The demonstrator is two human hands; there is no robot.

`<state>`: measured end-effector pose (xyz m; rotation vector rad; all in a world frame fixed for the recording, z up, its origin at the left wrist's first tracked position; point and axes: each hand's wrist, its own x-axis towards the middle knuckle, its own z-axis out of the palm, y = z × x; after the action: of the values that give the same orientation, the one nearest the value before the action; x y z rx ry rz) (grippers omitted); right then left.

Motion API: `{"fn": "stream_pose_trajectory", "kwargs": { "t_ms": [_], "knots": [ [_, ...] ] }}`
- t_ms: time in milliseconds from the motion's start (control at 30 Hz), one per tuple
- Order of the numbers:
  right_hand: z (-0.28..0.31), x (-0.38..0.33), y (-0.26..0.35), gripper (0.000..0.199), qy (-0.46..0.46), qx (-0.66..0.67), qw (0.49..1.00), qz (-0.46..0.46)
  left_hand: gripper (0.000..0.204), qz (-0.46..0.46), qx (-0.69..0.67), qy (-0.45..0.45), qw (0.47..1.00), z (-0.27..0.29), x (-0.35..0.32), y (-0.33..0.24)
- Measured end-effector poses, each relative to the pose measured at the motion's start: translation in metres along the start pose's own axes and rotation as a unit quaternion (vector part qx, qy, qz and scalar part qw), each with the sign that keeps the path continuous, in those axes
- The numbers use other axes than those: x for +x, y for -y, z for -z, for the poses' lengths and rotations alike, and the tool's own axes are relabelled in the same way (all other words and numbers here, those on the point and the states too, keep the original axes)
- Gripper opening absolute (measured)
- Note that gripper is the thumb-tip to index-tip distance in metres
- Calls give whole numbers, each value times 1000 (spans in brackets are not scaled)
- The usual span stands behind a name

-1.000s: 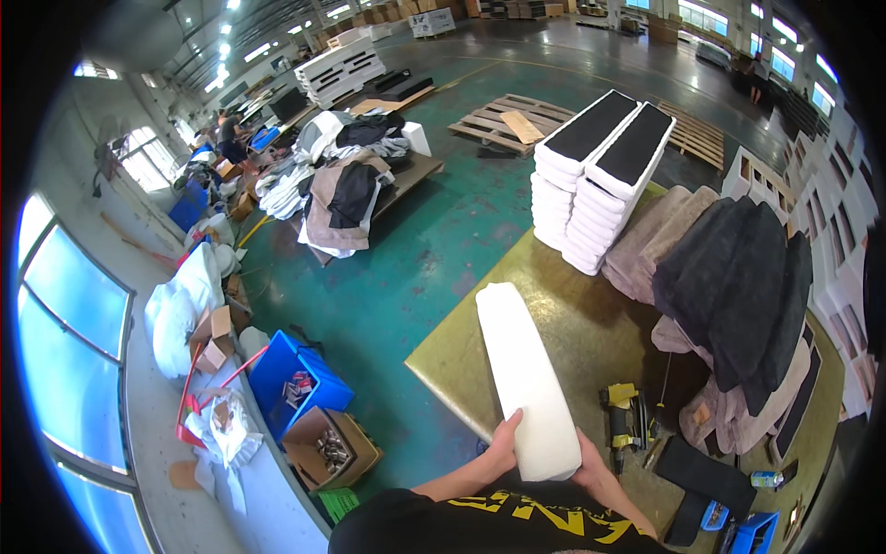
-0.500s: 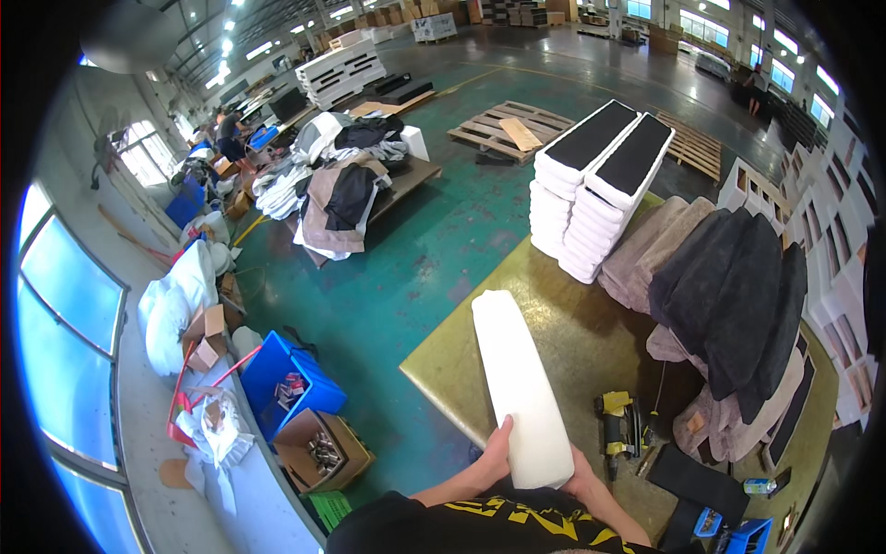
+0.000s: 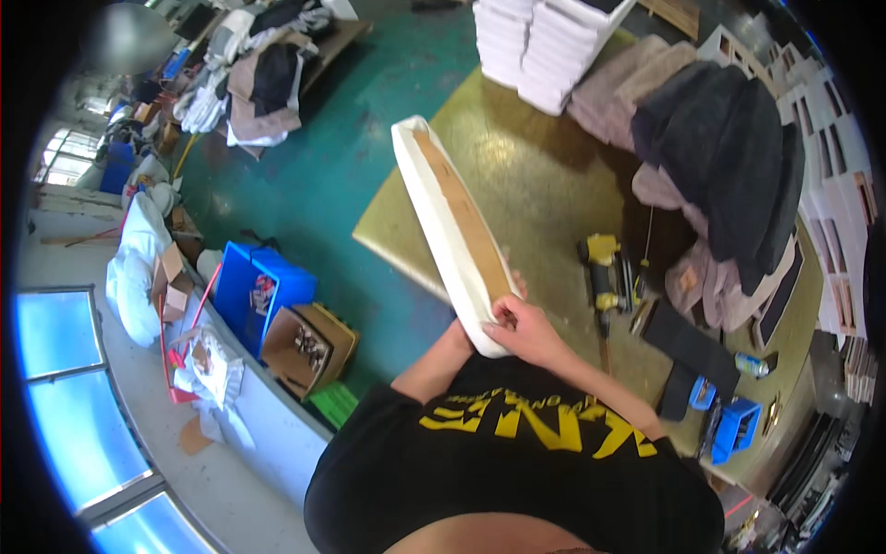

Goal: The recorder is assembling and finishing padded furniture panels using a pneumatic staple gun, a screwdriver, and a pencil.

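Observation:
A long white padded panel is held in front of me, its brown board back facing up with white cover folded round the edges. My left hand supports the near end from below; the panel hides most of it, and fingertips show at the right edge. My right hand grips the near right corner, thumb and fingers on the white edge. To the right, a yellow and black staple gun lies on the table, apart from both hands.
White padded panels stand stacked at the table's far side. Dark grey fabric covers are heaped at right, near black strips and a blue bin. At left are a blue crate and a cardboard box.
The padded panel has been turned over, from its smooth white face to the brown board back. My right hand has moved onto its near edge. The view has tilted downward.

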<state>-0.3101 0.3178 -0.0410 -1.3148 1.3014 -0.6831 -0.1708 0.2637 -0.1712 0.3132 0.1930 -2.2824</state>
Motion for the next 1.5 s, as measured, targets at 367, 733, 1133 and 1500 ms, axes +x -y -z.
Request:
{"fn": "stream_pose_trajectory", "kwargs": {
  "t_ms": [367,733,1133,1500],
  "knots": [
    [-9,-9,-30,23,38,165,983,-70,68,14,-113,33,993,15,-1,0],
    [-8,-11,-28,23,40,70,996,-45,70,17,-77,58,995,10,3,-5],
    [4,-11,-12,33,3,-192,968,161,66,61,4,19,998,33,27,-3],
    [45,-82,-105,19,-89,-234,968,-17,21,190,540,-347,743,86,-64,-5]
  ]
}}
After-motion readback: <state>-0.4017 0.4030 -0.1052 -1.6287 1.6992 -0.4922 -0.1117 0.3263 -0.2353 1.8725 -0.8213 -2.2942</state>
